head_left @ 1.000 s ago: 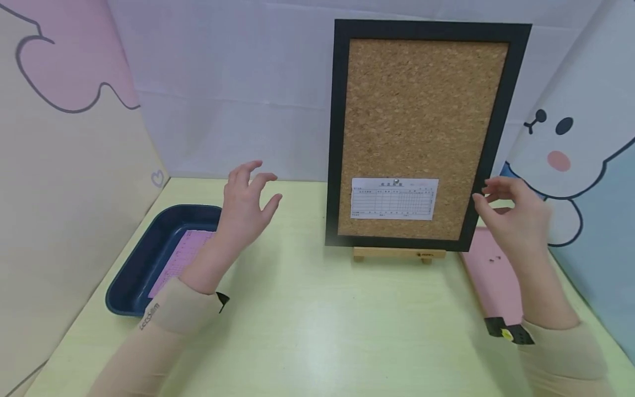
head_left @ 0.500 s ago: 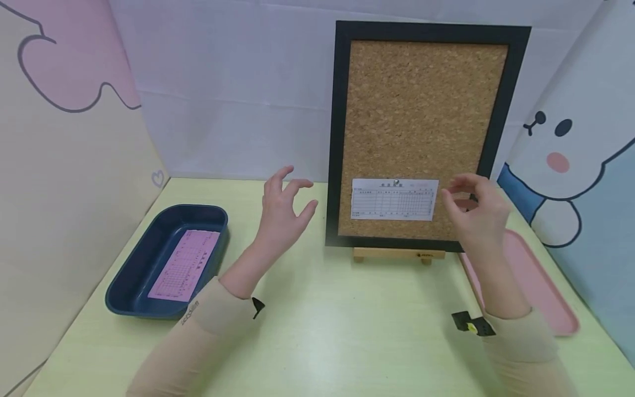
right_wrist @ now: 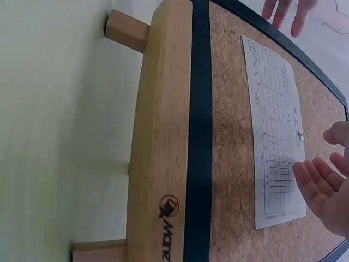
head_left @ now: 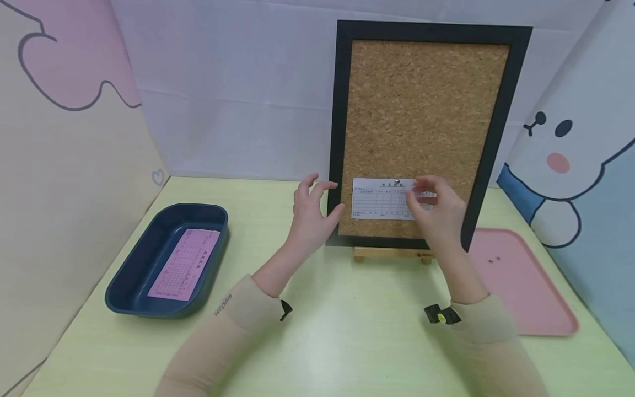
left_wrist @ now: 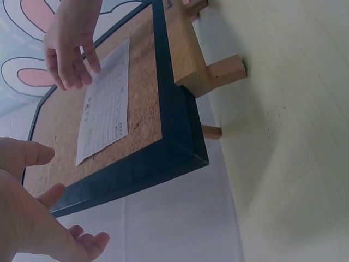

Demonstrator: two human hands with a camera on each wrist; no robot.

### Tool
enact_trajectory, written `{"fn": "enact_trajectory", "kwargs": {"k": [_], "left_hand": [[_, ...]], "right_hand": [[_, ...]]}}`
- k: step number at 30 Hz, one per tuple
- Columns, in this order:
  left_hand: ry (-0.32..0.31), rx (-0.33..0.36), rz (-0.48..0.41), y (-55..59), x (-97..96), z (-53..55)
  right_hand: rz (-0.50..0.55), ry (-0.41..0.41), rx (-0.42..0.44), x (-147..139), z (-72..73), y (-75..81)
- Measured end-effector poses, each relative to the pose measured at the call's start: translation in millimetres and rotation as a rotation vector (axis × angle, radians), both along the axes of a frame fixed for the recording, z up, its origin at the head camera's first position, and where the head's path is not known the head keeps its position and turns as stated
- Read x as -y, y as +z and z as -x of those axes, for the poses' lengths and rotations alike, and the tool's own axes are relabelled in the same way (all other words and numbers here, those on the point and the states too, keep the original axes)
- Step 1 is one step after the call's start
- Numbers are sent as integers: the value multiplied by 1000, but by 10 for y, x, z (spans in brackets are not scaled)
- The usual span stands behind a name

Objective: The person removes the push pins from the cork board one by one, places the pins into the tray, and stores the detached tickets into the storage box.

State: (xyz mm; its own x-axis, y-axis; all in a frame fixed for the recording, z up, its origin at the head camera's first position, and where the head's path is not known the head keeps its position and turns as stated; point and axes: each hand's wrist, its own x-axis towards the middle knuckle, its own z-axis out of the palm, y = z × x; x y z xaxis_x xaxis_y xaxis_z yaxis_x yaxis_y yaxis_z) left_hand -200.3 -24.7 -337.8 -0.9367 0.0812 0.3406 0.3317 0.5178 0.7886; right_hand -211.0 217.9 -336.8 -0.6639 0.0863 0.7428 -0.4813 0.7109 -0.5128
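Note:
A white printed form (head_left: 379, 199) hangs low on the black-framed cork board (head_left: 426, 110), held by a silver pushpin (head_left: 397, 182) at its top edge. My right hand (head_left: 439, 212) is in front of the form's right part, thumb and fingers bent and apart, nothing seen between them. In the right wrist view its fingertips (right_wrist: 311, 172) overlap the paper beside the pin. My left hand (head_left: 315, 215) hovers by the frame's lower left side, fingers spread and loosely bent around nothing. The left wrist view shows this hand (left_wrist: 32, 202) just off the frame's edge.
A wooden easel (head_left: 397, 253) supports the board on the pale table (head_left: 337, 320). At left stands a dark blue tray (head_left: 131, 264) containing a pink printed form (head_left: 184, 264). To the right lies a pink tray (head_left: 526, 298) with small pins (head_left: 493, 259). Walls enclose the table's back and sides.
My right hand has moved left from the board's right edge to the form. My left hand has moved right from over the blue tray to the board's left edge. The form stays pinned.

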Motion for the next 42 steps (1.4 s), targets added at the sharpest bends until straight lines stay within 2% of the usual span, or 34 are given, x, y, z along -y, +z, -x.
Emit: {"fn": "enact_trajectory", "kwargs": {"k": [8, 13, 19, 28, 32, 42], "left_hand": [[-10, 50, -11, -66, -157, 31], [-15, 69, -31, -98, -228, 62], [9, 78, -49, -148, -290, 87], [13, 119, -112, -200, -365, 136], [17, 96, -103, -235, -373, 160], [66, -44, -21, -297, -358, 200]], "right_hand": [[-16, -49, -22, 105, 99, -108], [-64, -108, 9, 158, 144, -151], [-96, -181, 36, 215, 192, -164], [-125, -236, -16, 257, 220, -167], [-145, -240, -42, 268, 233, -159], [-274, -250, -111, 278, 250, -115]]}}
